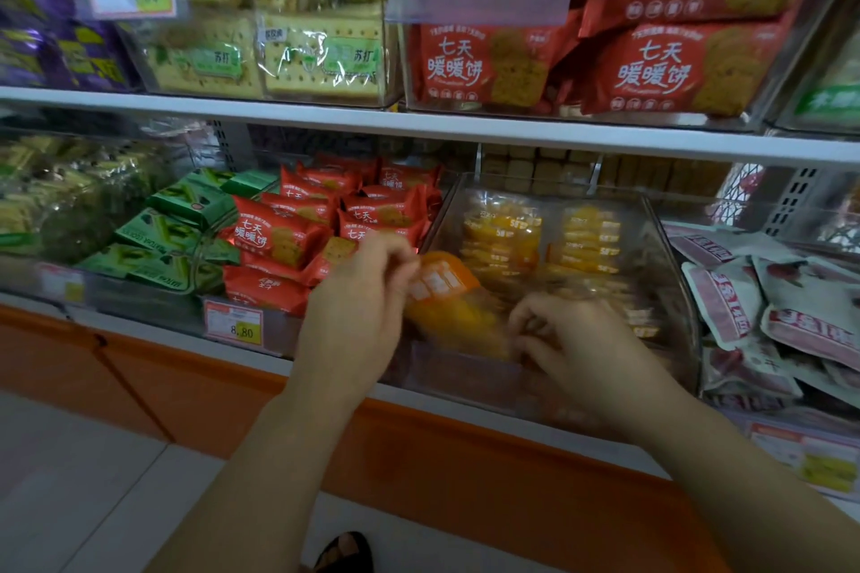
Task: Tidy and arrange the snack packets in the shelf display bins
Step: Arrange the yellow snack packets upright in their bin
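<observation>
Head cam: L hand (pixel 358 293) sits centre frame, fingers curled, thumb and fingertips pinching the upper end of an orange packet (pixel 446 293). The packet is tilted, upper end toward the left, lower end down at the front lip of the clear bin (pixel 670 270), centre-right of frame. R hand (pixel 581 340) is just right of the packet's lower end, fingers curled in over the bin front; too blurred to tell if it actually grips the packet. Behind the hands, inside the same bin, yellow packets (pixel 502 237) stand in two rows on edge. Left of that bin, red packets (pixel 325 223) are heaped loosely, with a price tag (pixel 235 323) reading 8.80 on the front. Further left, green packets (pixel 172 228) lie stacked. Right edge: pink-white packets (pixel 768 307) in a loose pile. Above the white shelf board (pixel 419 116), upper frame, cracker packs (pixel 321 56) sit left-centre and big red packets (pixel 651 61) right.
</observation>
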A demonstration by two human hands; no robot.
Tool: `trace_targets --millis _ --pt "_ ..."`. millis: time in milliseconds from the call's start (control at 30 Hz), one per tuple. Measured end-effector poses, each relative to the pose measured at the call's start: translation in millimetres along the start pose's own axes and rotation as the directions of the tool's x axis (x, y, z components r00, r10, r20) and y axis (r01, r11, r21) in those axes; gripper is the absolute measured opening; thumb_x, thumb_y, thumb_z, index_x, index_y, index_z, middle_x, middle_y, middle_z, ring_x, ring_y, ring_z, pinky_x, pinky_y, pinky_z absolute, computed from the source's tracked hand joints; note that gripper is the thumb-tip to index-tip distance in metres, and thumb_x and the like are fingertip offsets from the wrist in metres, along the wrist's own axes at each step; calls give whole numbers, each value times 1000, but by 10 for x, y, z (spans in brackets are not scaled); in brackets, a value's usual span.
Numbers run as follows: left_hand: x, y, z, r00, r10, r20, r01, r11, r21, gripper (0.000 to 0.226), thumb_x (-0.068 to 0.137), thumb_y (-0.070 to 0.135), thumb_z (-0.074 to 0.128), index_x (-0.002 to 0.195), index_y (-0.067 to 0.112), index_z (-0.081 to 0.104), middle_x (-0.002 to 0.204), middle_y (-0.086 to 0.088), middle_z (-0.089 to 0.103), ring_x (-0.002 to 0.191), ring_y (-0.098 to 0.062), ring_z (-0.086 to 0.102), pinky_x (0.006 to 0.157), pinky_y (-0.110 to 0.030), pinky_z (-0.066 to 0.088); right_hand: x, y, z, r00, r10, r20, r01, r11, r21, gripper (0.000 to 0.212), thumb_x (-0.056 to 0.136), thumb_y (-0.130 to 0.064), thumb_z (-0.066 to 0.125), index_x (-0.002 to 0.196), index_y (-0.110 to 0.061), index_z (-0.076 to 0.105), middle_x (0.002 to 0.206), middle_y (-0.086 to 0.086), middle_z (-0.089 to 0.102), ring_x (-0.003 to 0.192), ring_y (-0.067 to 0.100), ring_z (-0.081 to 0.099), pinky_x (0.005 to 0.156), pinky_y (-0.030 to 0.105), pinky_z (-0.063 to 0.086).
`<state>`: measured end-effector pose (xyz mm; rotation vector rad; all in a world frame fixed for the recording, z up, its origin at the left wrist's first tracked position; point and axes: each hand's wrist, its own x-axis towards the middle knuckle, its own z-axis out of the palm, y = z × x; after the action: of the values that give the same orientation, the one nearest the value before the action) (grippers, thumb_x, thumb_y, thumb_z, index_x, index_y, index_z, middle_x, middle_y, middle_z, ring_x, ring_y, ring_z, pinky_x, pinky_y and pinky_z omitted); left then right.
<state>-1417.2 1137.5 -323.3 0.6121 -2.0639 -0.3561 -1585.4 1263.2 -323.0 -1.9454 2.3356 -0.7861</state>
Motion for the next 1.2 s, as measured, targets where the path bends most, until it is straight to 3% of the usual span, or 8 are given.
trace_targets --millis 100,200,333,467,700,833,1033,1200 --pt "30 -23 -65 978 -110 -176 91 989 -113 14 97 15 47 94 26 39 69 12 52 66 0 56 52 -19 43 -15 3 -35 997 22 69 -28 996 88 26 84 -17 66 88 -41 57 82 -24 62 82 -11 58 67 1 41" --pt "32 36 -20 959 -240 -151 199 949 -244 20 97 13 46 87 29 40 70 8 54 64 0 55 52 -15 42 -52 -23 -120 990 7 140 -42 967 251 32 81 -28 69 104 -44 54 89 -27 60 87 -11 59 74 8 46" --pt "18 195 109 918 -394 -44 328 817 -474 16 98 14 43 86 25 44 74 8 55 62 6 55 56 -11 42 -80 -105 -210 996 81 -33 -45 796 603 31 68 -42 70 93 -24 66 80 -10 69 73 4 64 70 20 51" --pt "42 156 117 946 -313 84 312 810 -497 12 96 17 48 87 26 48 77 12 57 71 3 56 64 -11 44 -76 -144 -214 953 202 -225 39 656 754 4 83 -14 62 84 -17 61 75 -12 70 68 -2 64 61 10 46" --pt "-21 -37 19 904 -152 399 241 953 -184 18 86 18 65 86 36 61 83 19 64 85 7 59 71 -7 43 -163 -80 -394 887 53 -458 165 892 421 14 87 -28 58 96 -38 58 95 -20 66 83 -4 63 64 4 46" --pt "-72 -48 47 880 -54 472 121 986 -112 20 85 12 68 101 23 70 93 20 60 94 7 55 76 -3 40 -167 -46 -422 875 -60 -480 193 953 233 18 86 -24 59 102 -33 58 89 -29 62 82 -13 59 66 -1 40" --pt "-76 -73 92 886 -64 459 102 993 -59 20 85 14 67 102 24 71 108 15 64 100 4 56 88 -14 45 -117 77 -290 941 -145 -306 170 984 58 25 84 -27 58 107 -24 67 97 -20 65 84 -10 56 72 -1 38" --pt "-97 -50 91 871 -182 456 208 978 -9 29 83 25 69 100 36 48 103 16 57 95 1 55 77 -18 47 63 10 -24 954 -191 -231 189 982 -28 24 82 -24 70 106 -24 67 95 -9 67 81 6 64 70 23 53"
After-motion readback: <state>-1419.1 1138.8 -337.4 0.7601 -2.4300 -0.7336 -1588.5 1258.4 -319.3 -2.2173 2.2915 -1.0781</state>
